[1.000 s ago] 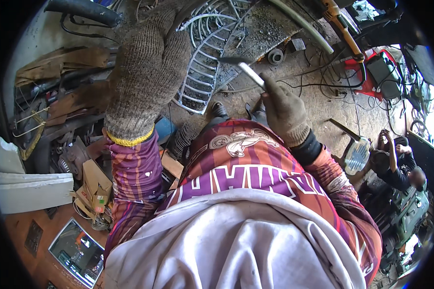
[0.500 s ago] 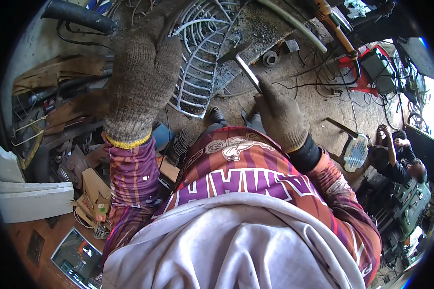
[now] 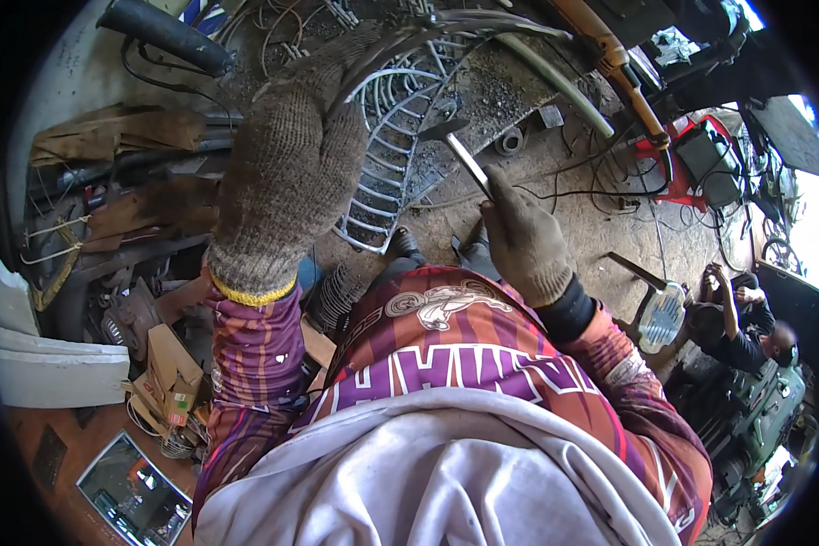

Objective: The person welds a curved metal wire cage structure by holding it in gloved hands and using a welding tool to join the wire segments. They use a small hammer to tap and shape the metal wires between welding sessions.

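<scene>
My left hand (image 3: 291, 168), in a thick grey-brown knit glove with a yellow cuff edge, is raised with its fingers wrapped round a dark, curved metal strip (image 3: 437, 22). The strip arcs away to the right from the glove. In my right hand (image 3: 528, 241), also gloved, is a hammer (image 3: 469, 164) with a silver shaft and a dark head. The hammer head points up and left, apart from the strip. Beneath both lies a silver metal grille (image 3: 382, 182) of curved rungs between two long rails, partly hidden by my left glove and the strip.
A dirty metal work surface (image 3: 482, 100) carries the grille and dark grit. An orange power tool (image 3: 614, 64) lies at the far right, near cables and a red crate (image 3: 678, 187). A stool (image 3: 662, 314) stands at right, with a person (image 3: 746, 318) beyond. Cardboard (image 3: 168, 373) and scrap lie left.
The curved strip has come further into view, sweeping to the right above the grille. My left hand appears slightly lower and further right; the hammer stays in my right hand.
</scene>
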